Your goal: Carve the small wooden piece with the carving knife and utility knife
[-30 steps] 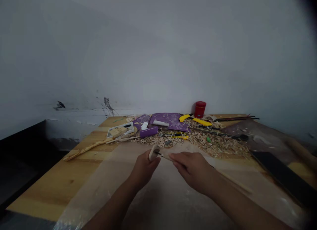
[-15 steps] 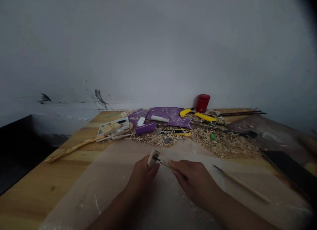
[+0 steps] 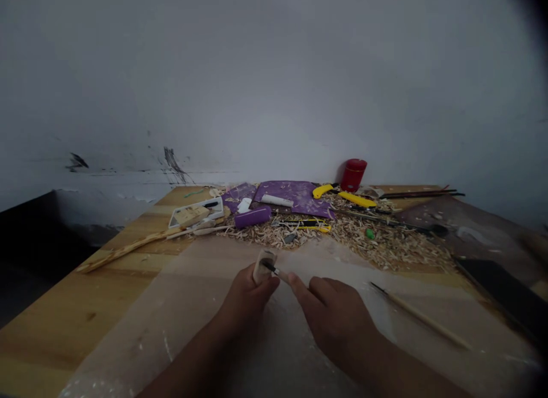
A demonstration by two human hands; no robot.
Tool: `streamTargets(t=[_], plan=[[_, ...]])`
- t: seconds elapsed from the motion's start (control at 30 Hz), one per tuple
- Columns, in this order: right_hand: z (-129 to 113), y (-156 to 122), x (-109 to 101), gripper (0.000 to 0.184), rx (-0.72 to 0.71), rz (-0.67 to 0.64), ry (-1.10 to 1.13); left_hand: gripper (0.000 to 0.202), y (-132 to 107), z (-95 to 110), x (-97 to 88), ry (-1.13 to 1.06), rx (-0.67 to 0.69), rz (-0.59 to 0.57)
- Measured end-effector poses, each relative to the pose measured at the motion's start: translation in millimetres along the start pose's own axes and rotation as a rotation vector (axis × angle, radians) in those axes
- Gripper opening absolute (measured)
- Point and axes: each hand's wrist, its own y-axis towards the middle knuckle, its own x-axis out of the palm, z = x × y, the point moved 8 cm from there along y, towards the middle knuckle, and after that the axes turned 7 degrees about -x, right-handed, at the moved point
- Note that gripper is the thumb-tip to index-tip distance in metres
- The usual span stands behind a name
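My left hand (image 3: 246, 298) is closed round a small pale wooden piece (image 3: 264, 262), held up just above the pale sheet (image 3: 197, 306) that covers the near part of the wooden table (image 3: 64, 324). My right hand (image 3: 331, 312) is closed on a thin carving tool (image 3: 274, 270) with a wooden handle. Its dark tip rests against the face of the wooden piece. The two hands are nearly touching.
A long thin tool (image 3: 422, 316) lies on the sheet to the right. Behind the hands lie wood shavings (image 3: 385, 246), a purple mat (image 3: 295, 195), yellow utility knives (image 3: 355, 200), a red can (image 3: 353, 175), a white tray (image 3: 194, 213), a long stick (image 3: 128, 249). A dark slab (image 3: 500, 295) lies at far right.
The camera has tilted down a little and shifted. Both hands stay on the wooden piece and tool; the right hand has drawn closer to the left, the tool tip now on the piece's face.
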Motion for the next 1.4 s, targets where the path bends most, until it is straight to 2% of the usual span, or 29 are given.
streamTargets(t=[0.07, 0.17, 0.3, 0.4, 0.67, 0.9, 1.03, 1.17, 1.4], plan=[[4.9, 0.4, 0.3, 0.033, 0.054, 0.001, 0.064, 0.022, -0.2, 0.0, 6.7, -0.122, 0.008, -0.09], [17.5, -0.5, 1.1, 0.031, 0.184, 0.0, 0.308, 0.025, 0.1, 0.0, 12.2, -0.281, 0.001, -0.172], [31.5, -2.3, 0.5, 0.029, 0.309, -0.011, 0.622, 0.028, 2.4, -2.7, 6.8, -0.345, -0.027, -0.139], [35.8, -1.5, -1.7, 0.029, 0.332, -0.054, 0.673, 0.027, 2.7, -2.0, 3.7, -0.29, -0.03, -0.138], [36.0, 0.5, -5.1, 0.031, 0.294, -0.113, 0.644, 0.023, -0.5, 6.0, 8.8, -0.162, 0.012, -0.265], [35.1, 2.9, -11.7, 0.03, 0.226, -0.176, 0.622, 0.018, -8.6, 6.6, 18.2, -0.174, -0.008, -0.393], [28.1, 3.4, -8.8, 0.033, 0.199, -0.21, 0.512, 0.018, -10.8, 7.0, 17.6, -0.174, -0.036, -0.309], [19.4, 3.4, -6.7, 0.033, 0.183, -0.176, 0.44, 0.021, -10.6, 5.1, 15.7, -0.208, -0.036, -0.197], [3.2, 1.6, -4.3, 0.036, 0.144, -0.118, 0.217, 0.026, -4.9, -5.8, 18.7, -0.235, -0.065, -0.139]])
